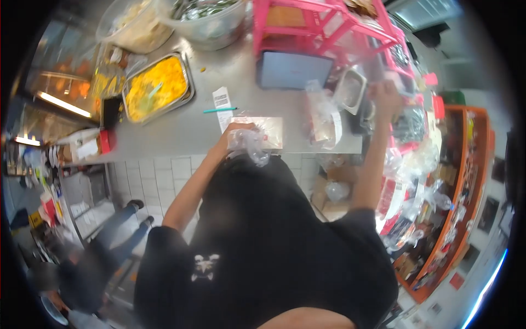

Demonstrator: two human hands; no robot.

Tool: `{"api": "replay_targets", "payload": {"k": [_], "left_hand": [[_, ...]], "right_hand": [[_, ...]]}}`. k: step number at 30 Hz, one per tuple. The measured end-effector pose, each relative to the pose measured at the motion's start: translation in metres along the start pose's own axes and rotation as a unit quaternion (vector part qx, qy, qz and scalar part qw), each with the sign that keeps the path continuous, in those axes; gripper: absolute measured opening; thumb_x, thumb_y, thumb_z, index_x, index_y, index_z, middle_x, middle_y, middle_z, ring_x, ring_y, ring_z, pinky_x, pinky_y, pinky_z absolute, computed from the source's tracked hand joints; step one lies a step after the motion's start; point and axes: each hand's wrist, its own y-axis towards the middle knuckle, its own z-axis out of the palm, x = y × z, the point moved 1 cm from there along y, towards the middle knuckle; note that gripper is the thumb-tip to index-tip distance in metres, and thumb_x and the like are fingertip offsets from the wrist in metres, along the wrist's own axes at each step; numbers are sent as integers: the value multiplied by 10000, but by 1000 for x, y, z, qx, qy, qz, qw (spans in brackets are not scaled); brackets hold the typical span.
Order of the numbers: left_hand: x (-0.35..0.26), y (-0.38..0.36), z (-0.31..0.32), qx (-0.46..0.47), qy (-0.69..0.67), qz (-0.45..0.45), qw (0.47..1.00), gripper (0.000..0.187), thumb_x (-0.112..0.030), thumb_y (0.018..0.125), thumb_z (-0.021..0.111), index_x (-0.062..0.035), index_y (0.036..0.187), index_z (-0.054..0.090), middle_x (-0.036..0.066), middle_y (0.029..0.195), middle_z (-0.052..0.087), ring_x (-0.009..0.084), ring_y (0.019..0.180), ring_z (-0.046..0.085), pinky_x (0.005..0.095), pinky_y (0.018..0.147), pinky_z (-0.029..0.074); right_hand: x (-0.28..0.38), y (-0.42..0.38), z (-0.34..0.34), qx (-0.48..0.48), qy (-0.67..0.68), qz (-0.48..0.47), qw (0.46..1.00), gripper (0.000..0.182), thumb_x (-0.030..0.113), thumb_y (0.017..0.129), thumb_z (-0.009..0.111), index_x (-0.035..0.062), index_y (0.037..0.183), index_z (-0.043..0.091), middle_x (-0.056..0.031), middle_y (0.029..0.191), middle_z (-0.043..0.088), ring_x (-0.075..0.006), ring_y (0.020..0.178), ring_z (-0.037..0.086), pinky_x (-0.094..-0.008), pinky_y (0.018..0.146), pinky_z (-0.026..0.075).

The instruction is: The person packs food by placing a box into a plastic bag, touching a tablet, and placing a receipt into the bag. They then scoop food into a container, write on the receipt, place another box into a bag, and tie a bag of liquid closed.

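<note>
My left hand [240,131] is closed on a clear plastic bag [253,147] at the front edge of the metal table. Behind the bag and against my fingers lies a pale box [272,131] with reddish print. My right hand [387,97] is stretched out to the far right, beside a small metal container [350,90] and below the pink rack. Blur hides its fingers and anything they may hold. A printed paper slip [221,104] lies beyond my left hand, with a teal pen [220,110] across it. Another bagged box [325,123] sits between my hands.
A foil tray of yellow food [155,88] with a spoon stands at the left. Large clear tubs [211,33] are at the back. A pink rack [307,46] rises behind a blue-grey tablet [296,70]. An orange shelf [457,203] stands right; another person [90,263] is lower left.
</note>
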Motion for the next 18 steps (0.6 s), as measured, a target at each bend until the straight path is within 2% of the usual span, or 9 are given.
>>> {"api": "replay_targets", "payload": {"k": [1,2,3,4,7,9,12,15,18], "left_hand": [[-9,4,-1,17,10,24,1000,190,-89,748,695,-55,935,690,74,812,678,172,742,655,291,671,509],[-14,5,-1,40,19,48,998,187,-88,754,690,-56,939,688,81,820,675,194,765,662,293,696,518],[-10,4,1,34,20,40,998,187,-88,754,690,-56,939,688,81,820,675,194,765,662,293,696,518],[-5,5,2,36,73,42,996,195,-86,760,678,-68,953,692,77,861,674,209,794,658,298,712,522],[-2,-5,7,5,234,95,967,217,-94,769,647,-98,979,699,64,950,670,228,848,650,316,734,527],[-12,-8,8,-66,402,179,896,265,-123,777,593,-142,1016,707,36,1101,657,207,911,641,336,765,518],[-25,5,2,-84,428,244,866,252,-135,780,601,-130,1008,708,41,1063,679,201,871,643,337,787,508],[-13,-2,4,-11,348,210,914,241,-145,774,614,-110,994,705,41,1000,697,199,842,643,338,792,498],[-14,-2,4,-9,354,210,912,230,-161,768,630,-93,976,701,51,930,705,207,807,647,353,760,502]], "right_hand": [[15,-30,14,32,105,-15,994,72,61,928,587,13,874,592,-85,730,656,-154,613,651,-260,557,533],[19,-58,33,95,82,-48,991,67,63,937,594,8,901,579,-100,753,658,-172,602,654,-282,561,552],[17,-90,61,143,147,3,979,83,79,938,609,11,902,577,-113,776,671,-177,615,664,-285,570,559],[12,-118,89,196,137,69,968,88,89,931,626,10,904,602,-118,794,686,-174,627,673,-296,579,566],[-19,-172,152,292,31,51,954,112,121,887,696,37,956,722,-64,821,706,-122,609,628,-246,538,476],[-52,-189,166,291,20,23,956,109,119,875,705,50,953,737,-54,820,706,-117,611,610,-249,539,460],[-54,-200,169,301,16,4,954,122,114,844,726,79,956,756,-48,806,692,-121,633,583,-276,570,453],[-52,-205,163,280,-12,-49,959,146,114,845,717,85,983,754,-69,769,658,-158,622,577,-293,575,446],[-54,-208,162,268,-41,-95,958,153,110,845,696,93,987,751,-84,743,626,-193,620,571,-307,581,444]]}}
